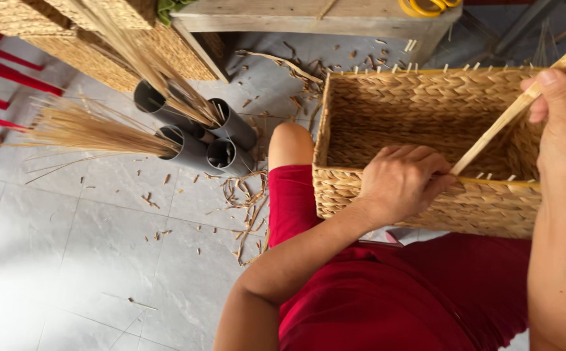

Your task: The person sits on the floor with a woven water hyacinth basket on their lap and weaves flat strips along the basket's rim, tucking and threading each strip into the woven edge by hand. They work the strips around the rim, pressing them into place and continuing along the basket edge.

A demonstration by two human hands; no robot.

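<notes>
My left hand clamps the basket rim; my right hand pinches a strip running down to it. Walls look woven, rim stakes still untrimmed.

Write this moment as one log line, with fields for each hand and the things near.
left hand: grips near rim of woven basket | right hand: holds flat strip slanting into basket | nearby: grey tubes holding straw

grey tiled floor, wooden bench
</notes>
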